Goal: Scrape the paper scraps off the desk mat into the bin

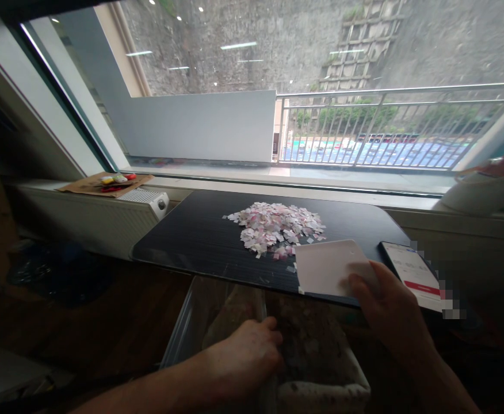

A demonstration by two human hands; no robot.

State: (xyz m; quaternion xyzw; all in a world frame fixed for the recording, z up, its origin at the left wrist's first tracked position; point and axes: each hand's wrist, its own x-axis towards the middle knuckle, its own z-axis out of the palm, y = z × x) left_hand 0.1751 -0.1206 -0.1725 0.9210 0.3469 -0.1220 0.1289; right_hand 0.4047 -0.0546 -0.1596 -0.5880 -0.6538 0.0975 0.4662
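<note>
My right hand [384,299] grips a flat white plastic scraper [325,267] with a small hole near one corner. The scraper is at the front edge of the dark tabletop [191,230], beside a pile of small white and pinkish paper-like pieces [278,224]. A few loose pieces lie between the pile and the scraper. Below the table edge, my left hand [252,348] is closed over the rim of a clear plastic bin [187,322]; its fingertips are partly hidden. To the right of that rim is a second, light-edged container [325,394] with scattered bits inside.
A phone [411,273] with a lit screen lies at the table's right end. At left, a radiator [118,215] carries brown cardboard [88,187] with small coloured items. Dark plastic bags [66,270] are on the floor. A white container [476,187] stands by the window at right.
</note>
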